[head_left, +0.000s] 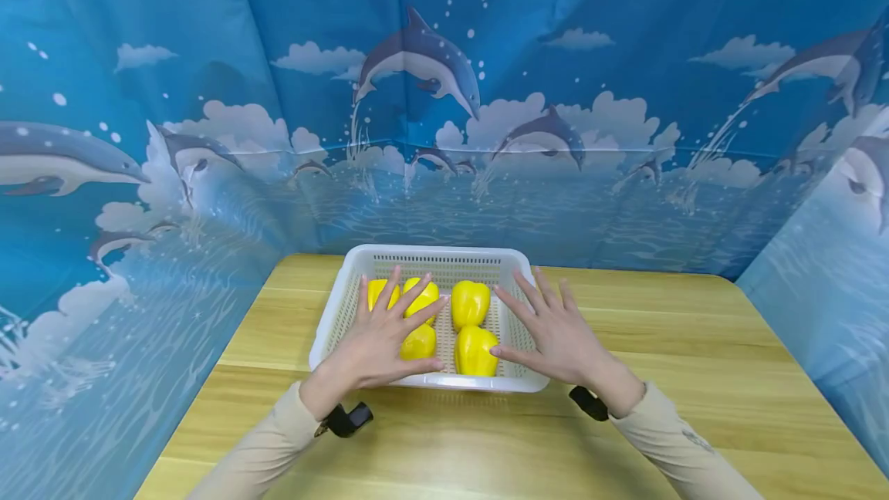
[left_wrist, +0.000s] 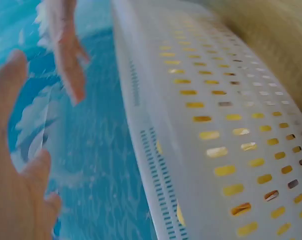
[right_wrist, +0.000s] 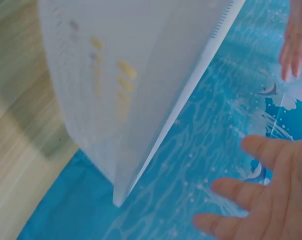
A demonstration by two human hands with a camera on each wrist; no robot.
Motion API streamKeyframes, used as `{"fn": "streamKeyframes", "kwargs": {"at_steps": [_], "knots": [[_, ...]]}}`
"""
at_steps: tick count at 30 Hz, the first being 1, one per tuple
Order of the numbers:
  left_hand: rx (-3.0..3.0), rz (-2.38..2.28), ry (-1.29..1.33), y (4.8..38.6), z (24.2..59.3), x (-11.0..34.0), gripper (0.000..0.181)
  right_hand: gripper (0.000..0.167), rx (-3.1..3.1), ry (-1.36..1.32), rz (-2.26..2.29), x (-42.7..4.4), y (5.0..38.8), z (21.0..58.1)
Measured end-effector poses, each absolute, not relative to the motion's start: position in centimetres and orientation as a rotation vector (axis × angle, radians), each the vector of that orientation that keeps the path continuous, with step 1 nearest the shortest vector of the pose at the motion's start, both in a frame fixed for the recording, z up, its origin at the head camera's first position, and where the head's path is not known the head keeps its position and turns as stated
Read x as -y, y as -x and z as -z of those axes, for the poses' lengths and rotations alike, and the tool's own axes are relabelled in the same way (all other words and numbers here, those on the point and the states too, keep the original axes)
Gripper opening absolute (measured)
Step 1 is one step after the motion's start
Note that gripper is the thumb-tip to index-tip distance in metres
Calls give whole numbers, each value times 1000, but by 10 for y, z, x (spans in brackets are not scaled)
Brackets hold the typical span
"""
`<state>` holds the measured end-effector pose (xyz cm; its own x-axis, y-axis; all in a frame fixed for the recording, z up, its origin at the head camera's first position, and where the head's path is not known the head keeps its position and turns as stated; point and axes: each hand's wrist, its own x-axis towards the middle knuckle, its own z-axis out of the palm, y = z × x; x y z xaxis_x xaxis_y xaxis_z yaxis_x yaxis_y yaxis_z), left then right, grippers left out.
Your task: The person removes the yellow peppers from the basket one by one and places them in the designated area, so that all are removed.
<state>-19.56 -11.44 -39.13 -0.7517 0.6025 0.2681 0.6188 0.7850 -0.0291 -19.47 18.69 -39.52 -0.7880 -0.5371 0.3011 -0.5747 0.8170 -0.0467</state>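
Observation:
A white plastic basket (head_left: 444, 383) with slotted walls stands on the table, and several yellow bell peppers (head_left: 471, 305) lie in it. Over its left side my left hand (head_left: 378, 334) is spread, fingers apart, hiding parts of the peppers beneath. My right hand (head_left: 559, 334) spreads above the basket's right rim, its thumb close to the front right pepper (head_left: 476, 351). Neither hand holds anything. In the left wrist view, yellow shows through the slots of the basket wall (left_wrist: 191, 120). The right wrist view has the basket's outer wall (right_wrist: 106, 100) beside my outstretched fingers (right_wrist: 236, 192).
The basket is near the back edge of a wooden table (head_left: 681, 376). Behind and beside the table hangs a blue curtain (head_left: 528, 207) printed with dolphins and clouds. Black straps with small devices (head_left: 347, 420) sit on both wrists.

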Motion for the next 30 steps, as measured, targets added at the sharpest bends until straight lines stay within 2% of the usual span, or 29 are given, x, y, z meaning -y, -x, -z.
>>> {"fn": "streamKeyframes", "kwargs": {"at_steps": [8,17,21,30], "knots": [[2804,375,602,195,402,146,84,79,2887,-790,-481,-176,200,391],[2863,612,105,195,434,188,98,79,3081,-698,-756,-159,213,383],[2859,809,-3,195,447,195,92,77,3176,-710,-780,-153,219,380],[2737,1299,-100,194,457,201,68,74,3394,-709,-719,-145,230,375]]}}
